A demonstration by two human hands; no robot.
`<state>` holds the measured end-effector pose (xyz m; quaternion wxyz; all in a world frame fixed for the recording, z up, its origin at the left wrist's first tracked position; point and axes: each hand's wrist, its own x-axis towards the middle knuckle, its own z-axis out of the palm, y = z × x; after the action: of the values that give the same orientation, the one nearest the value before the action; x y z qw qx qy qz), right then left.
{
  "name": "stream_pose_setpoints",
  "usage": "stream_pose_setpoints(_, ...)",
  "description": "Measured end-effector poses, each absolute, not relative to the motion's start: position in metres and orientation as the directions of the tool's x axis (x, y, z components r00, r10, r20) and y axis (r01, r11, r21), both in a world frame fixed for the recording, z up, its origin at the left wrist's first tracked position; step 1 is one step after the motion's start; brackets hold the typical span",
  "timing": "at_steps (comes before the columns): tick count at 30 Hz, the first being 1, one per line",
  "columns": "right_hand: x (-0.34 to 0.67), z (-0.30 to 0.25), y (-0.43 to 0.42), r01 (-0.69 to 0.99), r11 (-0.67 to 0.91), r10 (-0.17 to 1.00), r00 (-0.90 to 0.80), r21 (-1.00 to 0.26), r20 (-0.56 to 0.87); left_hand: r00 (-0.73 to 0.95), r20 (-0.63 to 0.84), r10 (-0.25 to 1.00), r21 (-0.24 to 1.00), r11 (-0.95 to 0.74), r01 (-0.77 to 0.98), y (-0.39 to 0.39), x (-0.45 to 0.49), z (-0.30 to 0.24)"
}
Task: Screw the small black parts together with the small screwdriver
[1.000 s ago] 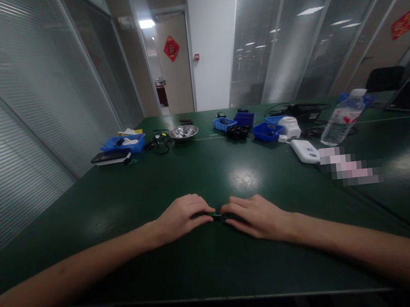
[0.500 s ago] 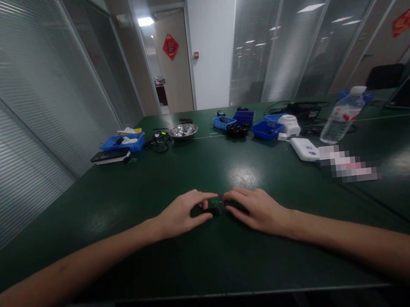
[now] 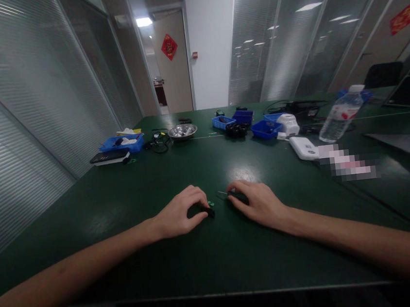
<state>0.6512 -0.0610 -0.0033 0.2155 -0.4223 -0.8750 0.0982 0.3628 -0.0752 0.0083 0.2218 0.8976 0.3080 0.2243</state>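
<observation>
Both hands rest on the dark green table [image 3: 216, 259] near its front middle. My left hand [image 3: 182, 213] is curled, its fingertips pinching a small dark part with a green end [image 3: 210, 205]. My right hand [image 3: 257, 201] is also curled, fingers wrapped round a small dark object with a thin metal tip [image 3: 224, 194] that points toward the green part. The two hands sit a few centimetres apart, fingertips facing each other. What each hand holds is mostly hidden under the fingers.
Along the far side of the table stand blue bins [image 3: 122, 143] [image 3: 264, 129], a metal bowl [image 3: 182, 131], black cables [image 3: 158, 143], a dark flat device [image 3: 109, 156], a white box [image 3: 303, 147] and a water bottle [image 3: 338, 115]. Glass partitions with blinds line both sides.
Both hands have moved slightly away from me across the table. The left fingers, stretched out half a second ago, have curled back onto the small part.
</observation>
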Motion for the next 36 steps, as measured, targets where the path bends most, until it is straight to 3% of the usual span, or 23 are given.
stream_pose_setpoints(6, 0.652, -0.002, -0.061, 0.687, 0.632, 0.775, -0.561, -0.357, 0.292, 0.693, 0.273, 0.667, 0.509, -0.712, 0.485, -0.078, 0.363, 0.012)
stream_pose_setpoints(13, 0.652, -0.004, -0.061, 0.68, 0.641, 0.768, -0.568, -0.357, 0.297, 0.741, 0.314, 0.593, 0.45, -0.781, 0.434, -0.079, 0.365, 0.008)
stream_pose_setpoints(20, 0.652, -0.007, -0.059, 0.67, 0.657, 0.754, -0.583, -0.345, 0.304, 0.754, 0.24, 0.611, 0.437, -0.762, 0.478, -0.076, 0.364, 0.003)
stream_pose_setpoints(32, 0.651, 0.0, -0.068, 0.476, 0.839, 0.537, -0.801, -0.263, 0.264, 0.652, 0.259, 0.713, 0.397, -0.694, 0.601, -0.077, 0.365, 0.0)
stream_pose_setpoints(36, 0.651, -0.001, -0.068, 0.479, 0.832, 0.549, -0.788, -0.28, 0.28, 0.664, 0.221, 0.714, 0.413, -0.686, 0.6, -0.078, 0.366, 0.003)
